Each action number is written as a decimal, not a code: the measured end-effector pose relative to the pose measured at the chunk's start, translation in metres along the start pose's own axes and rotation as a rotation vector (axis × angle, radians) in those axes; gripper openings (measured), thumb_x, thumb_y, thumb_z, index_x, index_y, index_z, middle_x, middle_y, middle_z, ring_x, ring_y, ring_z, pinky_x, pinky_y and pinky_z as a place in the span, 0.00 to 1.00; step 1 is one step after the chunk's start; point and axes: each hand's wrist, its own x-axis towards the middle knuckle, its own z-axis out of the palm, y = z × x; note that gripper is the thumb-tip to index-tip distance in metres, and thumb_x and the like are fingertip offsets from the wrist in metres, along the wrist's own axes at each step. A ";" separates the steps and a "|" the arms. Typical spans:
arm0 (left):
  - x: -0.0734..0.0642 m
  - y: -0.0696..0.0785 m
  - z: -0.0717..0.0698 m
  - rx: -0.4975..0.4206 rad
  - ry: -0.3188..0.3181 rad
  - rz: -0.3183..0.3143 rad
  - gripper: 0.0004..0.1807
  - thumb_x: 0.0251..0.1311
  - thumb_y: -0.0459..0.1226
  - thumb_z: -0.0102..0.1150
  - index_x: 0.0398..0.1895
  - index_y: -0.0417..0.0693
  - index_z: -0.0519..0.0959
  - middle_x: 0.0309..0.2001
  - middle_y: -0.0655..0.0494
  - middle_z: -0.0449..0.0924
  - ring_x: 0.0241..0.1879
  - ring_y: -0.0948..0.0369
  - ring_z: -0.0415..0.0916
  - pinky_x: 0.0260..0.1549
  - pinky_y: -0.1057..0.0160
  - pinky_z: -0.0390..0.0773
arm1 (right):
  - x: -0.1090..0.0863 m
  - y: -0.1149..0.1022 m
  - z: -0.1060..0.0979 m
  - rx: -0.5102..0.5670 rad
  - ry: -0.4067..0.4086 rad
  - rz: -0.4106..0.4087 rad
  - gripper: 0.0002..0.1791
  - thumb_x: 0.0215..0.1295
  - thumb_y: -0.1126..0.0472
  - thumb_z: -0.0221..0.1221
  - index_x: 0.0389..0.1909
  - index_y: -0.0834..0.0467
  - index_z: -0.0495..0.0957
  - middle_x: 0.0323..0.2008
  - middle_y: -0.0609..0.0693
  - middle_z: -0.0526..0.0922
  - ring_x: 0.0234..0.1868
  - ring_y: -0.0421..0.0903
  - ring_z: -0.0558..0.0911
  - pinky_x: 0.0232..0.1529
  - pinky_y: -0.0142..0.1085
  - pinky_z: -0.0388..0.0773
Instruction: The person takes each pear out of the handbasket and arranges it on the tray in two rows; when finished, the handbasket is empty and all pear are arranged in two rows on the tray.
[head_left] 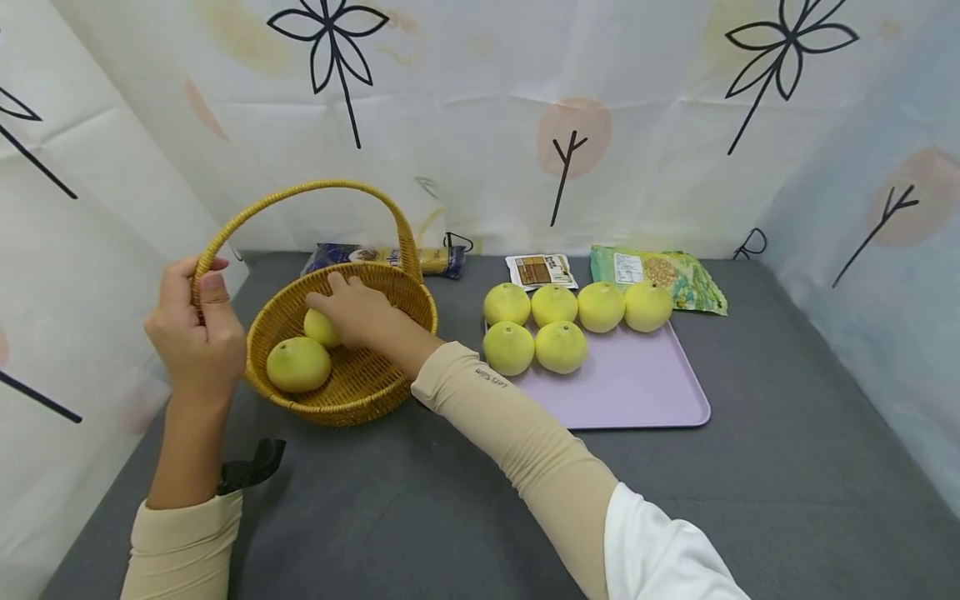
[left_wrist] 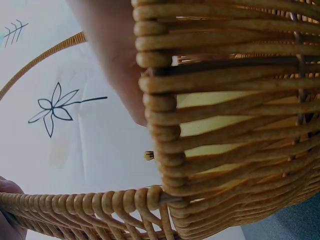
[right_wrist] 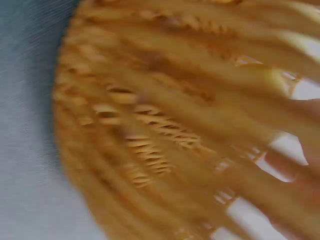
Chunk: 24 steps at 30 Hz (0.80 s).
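Observation:
A woven wicker basket (head_left: 362,412) with a tall arched handle (head_left: 341,183) stands on the left of the table. My left hand (head_left: 197,329) grips the handle low on its left side. Inside the basket lies one round yellow-green fruit (head_left: 298,364). Right behind it is a second yellow-green fruit (head_left: 318,330), partly covered by my right hand (head_left: 358,312), whose fingers curl round it. In the left wrist view the basket's weave (left_wrist: 225,150) fills the right side. The right wrist view is blurred, with the basket wall (right_wrist: 150,110) in front of the fingers (right_wrist: 300,175).
A lilac tray (head_left: 637,392) on the right bears several more yellow-green fruits (head_left: 561,347). Behind it lie a green bag (head_left: 678,279) and a small white-and-brown packet (head_left: 542,271). A blue-and-yellow package (head_left: 431,260) lies behind the basket. A patterned curtain (head_left: 480,150) closes off the back.

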 end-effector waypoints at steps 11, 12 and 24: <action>-0.003 -0.014 -0.001 -0.011 0.009 -0.011 0.14 0.73 0.31 0.49 0.43 0.25 0.79 0.22 0.70 0.62 0.17 0.75 0.52 0.21 0.79 0.53 | -0.013 0.023 -0.002 0.163 -0.090 -0.109 0.35 0.68 0.44 0.61 0.69 0.51 0.60 0.47 0.48 0.75 0.42 0.43 0.75 0.39 0.34 0.70; -0.003 -0.015 -0.001 -0.012 0.008 -0.012 0.14 0.73 0.32 0.49 0.43 0.25 0.79 0.22 0.70 0.62 0.17 0.75 0.53 0.21 0.79 0.53 | -0.015 0.026 -0.003 0.195 -0.101 -0.106 0.34 0.68 0.43 0.61 0.68 0.51 0.61 0.45 0.48 0.75 0.40 0.43 0.75 0.37 0.34 0.69; -0.002 -0.013 0.001 -0.001 0.005 -0.009 0.14 0.72 0.31 0.49 0.43 0.24 0.79 0.22 0.70 0.62 0.18 0.75 0.52 0.22 0.79 0.53 | -0.032 0.041 0.008 0.453 -0.169 -0.124 0.27 0.72 0.50 0.56 0.67 0.58 0.65 0.44 0.50 0.74 0.38 0.43 0.74 0.36 0.33 0.69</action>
